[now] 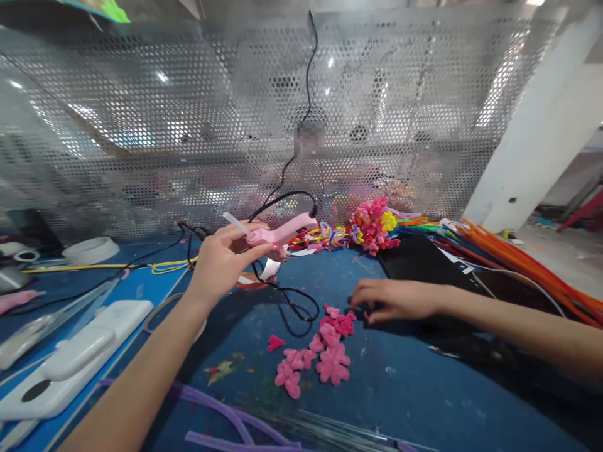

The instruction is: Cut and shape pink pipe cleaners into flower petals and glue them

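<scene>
My left hand point(219, 260) is closed round a pink hot glue gun point(282, 231), whose translucent glue stick point(235, 222) sticks out at the back. Its black cord runs up from the far end. Over the table at the right, my right hand point(389, 300) has its fingers bent but apart, close to the dark pink flowers point(343, 323). Whether a fingertip touches something small there is hard to make out. Below lie pink fuzzy flowers point(333, 364) and a paler pink flower point(288, 376). A small pink piece point(276, 342) sits apart from them.
A bunch of pink and yellow flowers point(374, 226) stands at the back. Orange fuzzy stems point(513, 267) spread at the right beside a black tray-like surface point(414, 267). Purple stems point(226, 411) lie in front; a white device point(85, 355) is at left. Perforated metal point(211, 125) rises behind.
</scene>
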`<state>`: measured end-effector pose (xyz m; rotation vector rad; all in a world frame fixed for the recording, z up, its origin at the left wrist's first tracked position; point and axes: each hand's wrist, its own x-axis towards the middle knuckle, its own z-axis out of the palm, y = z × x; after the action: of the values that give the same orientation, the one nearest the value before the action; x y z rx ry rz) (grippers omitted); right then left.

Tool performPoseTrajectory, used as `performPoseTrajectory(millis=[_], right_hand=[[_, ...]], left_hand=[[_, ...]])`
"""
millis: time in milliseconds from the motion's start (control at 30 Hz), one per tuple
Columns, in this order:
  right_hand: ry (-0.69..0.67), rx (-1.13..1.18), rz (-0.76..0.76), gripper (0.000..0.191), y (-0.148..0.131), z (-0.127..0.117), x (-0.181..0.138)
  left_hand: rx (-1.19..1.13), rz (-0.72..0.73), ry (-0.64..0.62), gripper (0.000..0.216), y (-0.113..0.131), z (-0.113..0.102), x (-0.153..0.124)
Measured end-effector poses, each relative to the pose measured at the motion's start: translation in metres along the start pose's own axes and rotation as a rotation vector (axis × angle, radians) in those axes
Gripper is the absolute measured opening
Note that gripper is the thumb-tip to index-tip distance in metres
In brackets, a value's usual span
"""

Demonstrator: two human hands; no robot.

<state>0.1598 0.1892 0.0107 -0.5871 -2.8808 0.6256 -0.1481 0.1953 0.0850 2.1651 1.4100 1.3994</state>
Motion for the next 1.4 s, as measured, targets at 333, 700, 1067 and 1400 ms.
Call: performPoseTrajectory(millis=[333,700,1067,1400], right_hand=[[0.401,-0.361,0.092,0.018,0.025,-0.022,0.043],[0.225,-0.111,0.123,0.027,0.002,0.021,0.056],[0.132,-0.46,-0.096,0.029,0.013,0.026,0.056],[0.68,-0.48,0.479,0.022,0.03,-0.017,0.032]], left_hand=[[0.06,0.005,-0.037,0.028,0.0,0.002,-0.001],[0.12,0.038,-0.048,0.034,-0.007,0.006,-0.004],[0.131,0.032,-0.064,0.033,-0.009,0.009,-0.006],[0.322,0.25,-0.114,0.028,-0.007,0.011,-0.01]])
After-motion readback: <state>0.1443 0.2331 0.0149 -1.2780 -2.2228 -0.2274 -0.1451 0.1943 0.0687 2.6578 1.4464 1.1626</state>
